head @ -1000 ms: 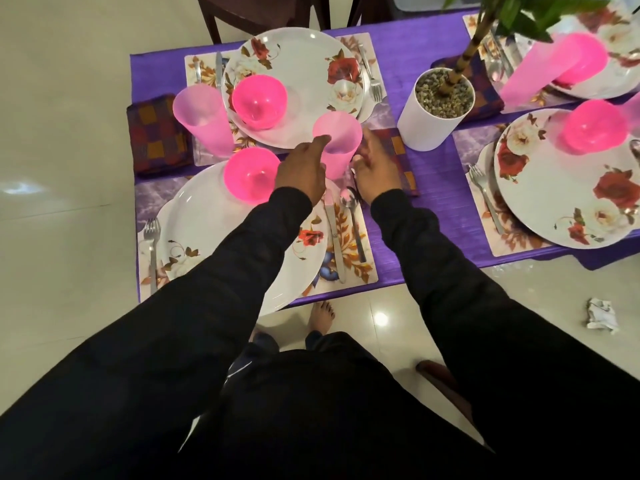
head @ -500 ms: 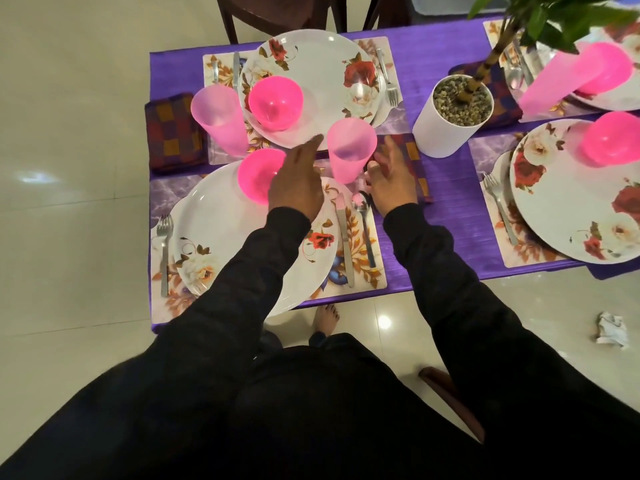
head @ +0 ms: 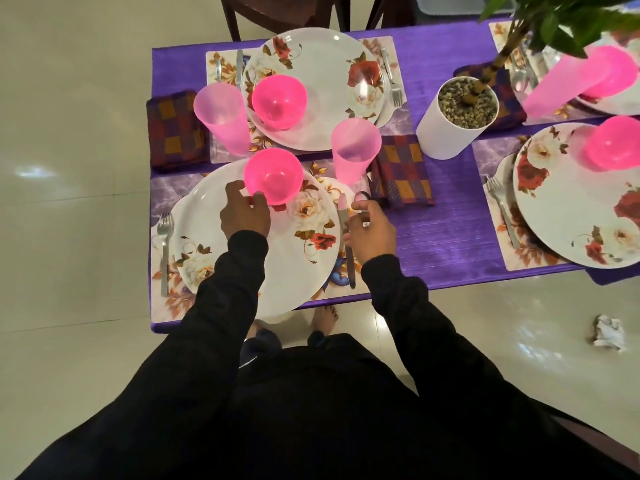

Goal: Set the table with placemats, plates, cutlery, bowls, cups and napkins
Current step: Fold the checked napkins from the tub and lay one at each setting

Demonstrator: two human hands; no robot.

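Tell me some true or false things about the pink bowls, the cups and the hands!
1. A pink bowl sits on the near plate. True.
2. The left hand is lifting the pink cup off the table. False: that cup stands by itself beside the checked napkin; the left hand is at the bowl's edge.
3. A fork lies left of the near plate. True.
4. The white pot holds water. False: it holds pebbles and a plant stem.
5. The right hand is over the knife beside the plate. True.
6. The far plate has no bowl. False: a pink bowl sits on it.
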